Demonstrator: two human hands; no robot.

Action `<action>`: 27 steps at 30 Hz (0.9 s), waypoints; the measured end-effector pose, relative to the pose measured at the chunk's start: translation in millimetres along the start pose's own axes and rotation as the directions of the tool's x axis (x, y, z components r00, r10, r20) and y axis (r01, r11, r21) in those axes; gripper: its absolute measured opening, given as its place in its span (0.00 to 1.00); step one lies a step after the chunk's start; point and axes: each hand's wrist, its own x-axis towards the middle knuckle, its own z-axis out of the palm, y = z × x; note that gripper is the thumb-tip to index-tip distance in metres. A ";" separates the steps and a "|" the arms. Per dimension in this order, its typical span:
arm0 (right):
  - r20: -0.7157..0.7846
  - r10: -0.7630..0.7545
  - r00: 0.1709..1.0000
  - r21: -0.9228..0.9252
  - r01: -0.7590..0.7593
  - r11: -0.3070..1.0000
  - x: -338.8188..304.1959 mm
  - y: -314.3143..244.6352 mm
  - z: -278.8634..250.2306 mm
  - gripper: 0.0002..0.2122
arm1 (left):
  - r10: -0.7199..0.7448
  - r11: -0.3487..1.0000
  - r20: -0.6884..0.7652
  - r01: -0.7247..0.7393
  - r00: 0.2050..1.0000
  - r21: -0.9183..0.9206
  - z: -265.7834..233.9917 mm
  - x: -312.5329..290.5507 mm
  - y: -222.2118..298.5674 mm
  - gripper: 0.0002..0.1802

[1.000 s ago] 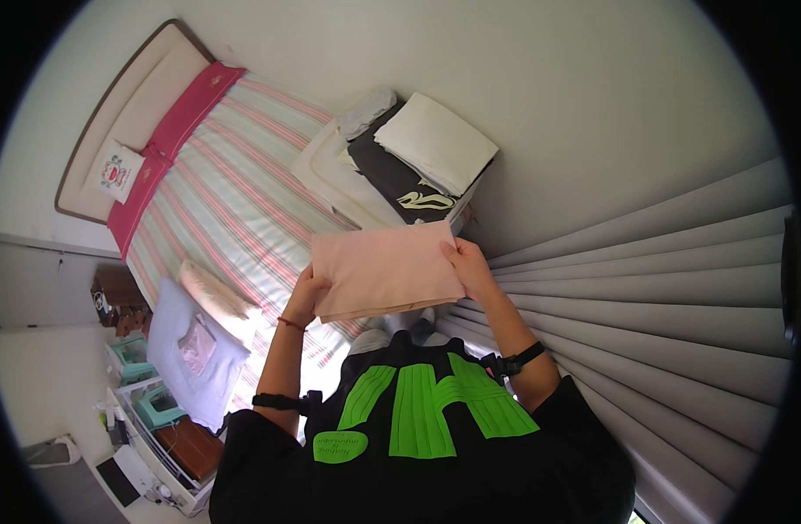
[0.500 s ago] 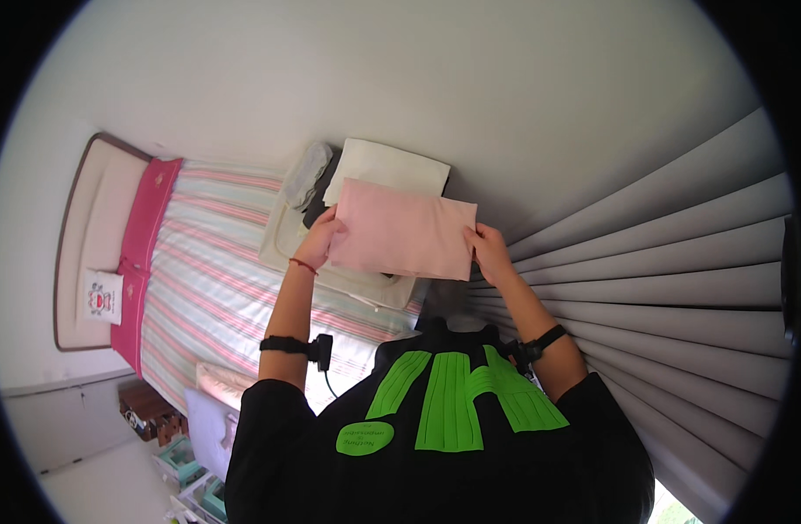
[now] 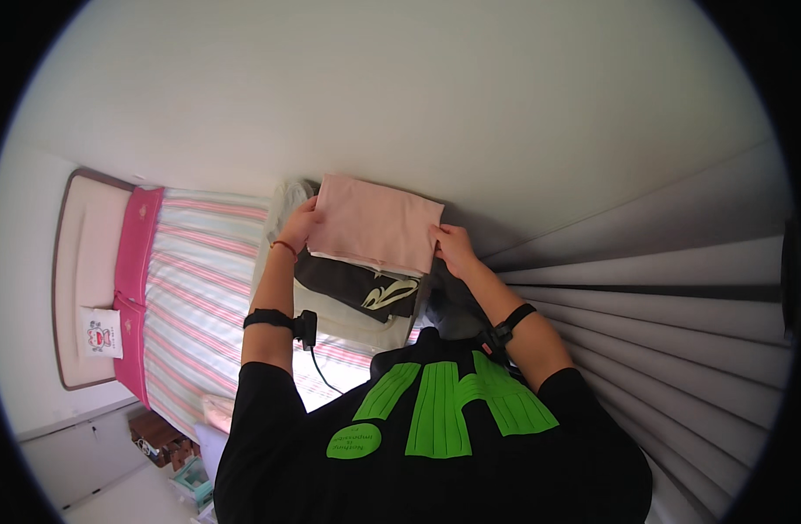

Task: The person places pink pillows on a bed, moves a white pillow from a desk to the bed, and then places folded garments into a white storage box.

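Observation:
A folded pink cloth (image 3: 379,223) is stretched between my two hands at the wall end of a cream open case or bin (image 3: 335,319). My left hand (image 3: 300,224) pinches its left edge, and my right hand (image 3: 453,249) grips its right edge near the corner. A thin white edge of folded cloth (image 3: 352,259) shows under its near side. Nearer to me, a dark folded garment (image 3: 352,288) with a pale print lies in the case. Beside my left hand is a whitish bundle (image 3: 289,197), partly hidden.
The case stands on a bed with a striped cover (image 3: 204,288). Toward the headboard (image 3: 79,253) lie magenta pillows (image 3: 137,253) and a small white cushion (image 3: 101,332). A pale wall (image 3: 400,96) rises beyond; grey pleated curtains (image 3: 662,323) hang on the right.
Both hands have carried the pink cloth away from me and slightly left, over the white folded cloth, which it now mostly covers. The dark printed garment has come into sight.

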 end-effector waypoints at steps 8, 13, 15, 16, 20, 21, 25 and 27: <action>-0.135 -0.014 0.991 0.021 0.017 1.000 27.3 -3.0 -1.2 0.17 | -0.012 0.999 -0.174 0.018 0.985 0.032 6.0 51.7 8.7 0.24; -0.220 -0.211 0.952 -0.175 0.175 0.969 48.6 5.2 -1.9 0.16 | 0.152 0.918 -0.335 -0.007 0.930 0.397 5.3 85.8 -3.1 0.24; -0.270 -0.258 0.928 -0.217 0.202 0.955 54.8 6.2 2.7 0.15 | 0.068 0.952 -0.415 0.066 0.907 0.299 1.5 95.0 -8.9 0.24; -0.311 -0.304 0.900 -0.265 0.226 0.938 57.6 6.0 3.2 0.15 | 0.066 0.952 -0.410 0.067 0.910 0.300 1.1 98.9 -12.0 0.24; -0.303 -0.268 0.915 -0.240 0.199 0.950 67.3 -4.9 3.7 0.14 | 0.164 0.876 -0.414 0.061 0.895 0.478 -12.9 110.7 -25.6 0.23; -0.290 -0.291 0.911 -0.315 0.197 0.929 65.5 -6.9 5.4 0.14 | 0.215 0.826 -0.424 0.068 0.880 0.560 -12.9 110.6 -27.6 0.22; -0.286 -0.286 0.914 -0.437 0.141 0.888 60.2 -14.3 11.6 0.15 | 0.279 0.730 -0.489 0.148 0.827 0.667 -7.3 114.5 -21.7 0.19; -0.309 -0.310 0.899 -0.444 0.152 0.883 56.1 -15.8 11.0 0.15 | 0.290 0.688 -0.504 0.190 0.813 0.701 5.3 113.7 -17.7 0.18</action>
